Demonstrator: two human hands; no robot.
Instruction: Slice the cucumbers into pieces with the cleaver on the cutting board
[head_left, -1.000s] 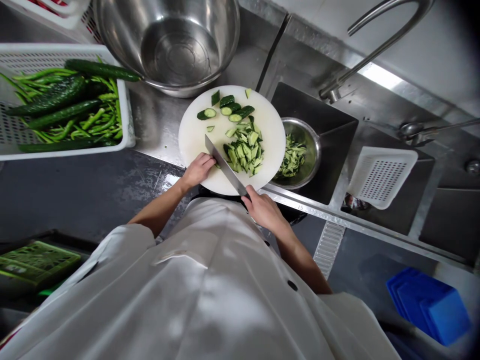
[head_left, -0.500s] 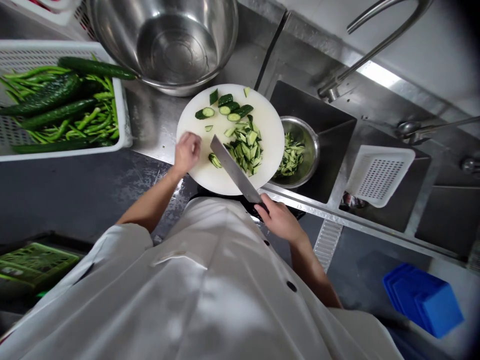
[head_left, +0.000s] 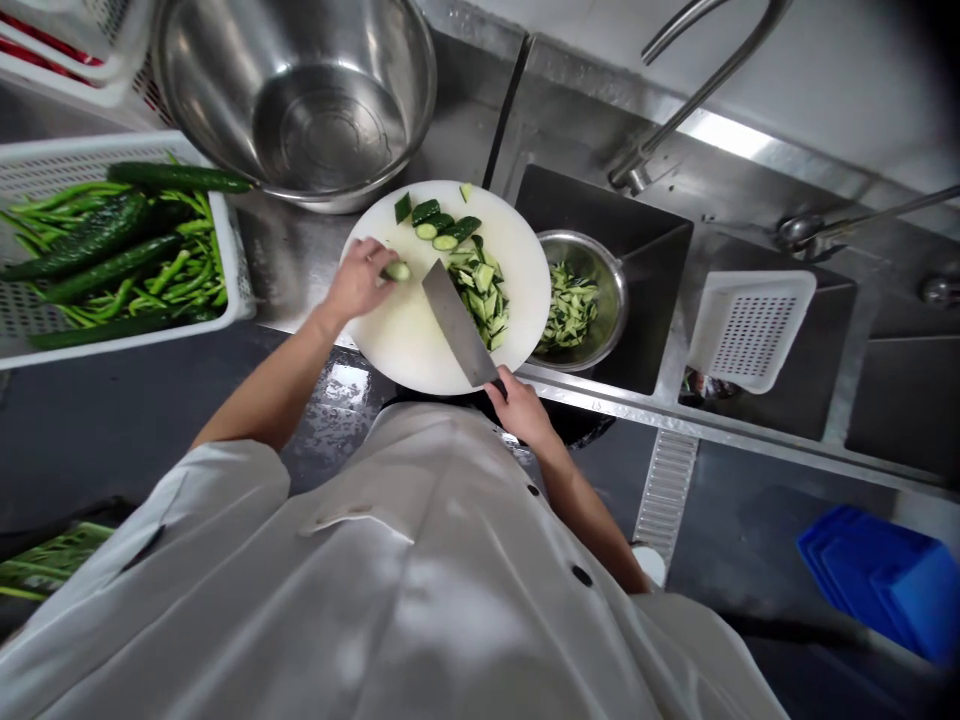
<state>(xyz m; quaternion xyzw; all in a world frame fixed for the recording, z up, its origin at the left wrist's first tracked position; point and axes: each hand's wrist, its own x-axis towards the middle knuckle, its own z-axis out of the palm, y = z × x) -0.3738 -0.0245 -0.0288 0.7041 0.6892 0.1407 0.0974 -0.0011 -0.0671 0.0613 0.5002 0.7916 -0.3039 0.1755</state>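
Observation:
On the round white cutting board [head_left: 397, 350], my left hand [head_left: 358, 282] pinches a short cucumber chunk [head_left: 398, 271] near the left edge. My right hand [head_left: 521, 408] grips the handle of a broad kitchen knife [head_left: 459, 325], its blade lying across the board's middle with the tip pointing up and left. To the right of the blade is a pile of cucumber slices [head_left: 484, 290]. Several thick cucumber pieces [head_left: 444, 232] rest at the top of the board. Right beside the board, a steel bowl [head_left: 619, 310] holds more cut cucumber [head_left: 570, 308].
A large steel basin [head_left: 330, 120] stands behind the board. At left, a white basket [head_left: 238, 250] holds whole cucumbers [head_left: 97, 235] and green chillies [head_left: 187, 275]. Sinks with a faucet [head_left: 637, 170] and a white perforated basket [head_left: 754, 330] lie to the right. Blue bins [head_left: 885, 580] stand on the floor.
My left hand has taken hold of a cucumber chunk at the board's upper left. The small slices left of the blade are gone from their spot. The knife stays in my right hand.

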